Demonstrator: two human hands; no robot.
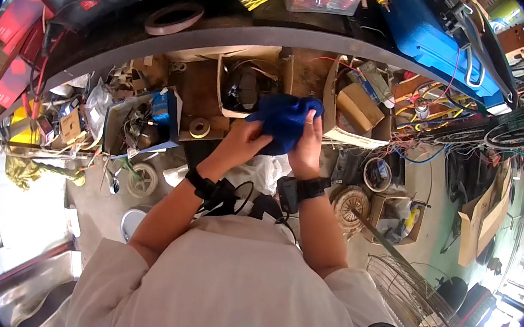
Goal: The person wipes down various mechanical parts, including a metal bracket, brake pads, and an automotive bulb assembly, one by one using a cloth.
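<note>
Blue cloth (pixel 280 125), bunched, probably light, soft and limp; left hand (pixel 240 142) and right hand (pixel 306 146) grip opposite edges, suitable holds.

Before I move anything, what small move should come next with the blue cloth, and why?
Probably ease the blue cloth slightly toward the chest. The left hand and right hand both grip it, and in this view it overlaps the edge of the open box holding dark parts, where a fold might snag. Its height above the box can't be told.
</note>
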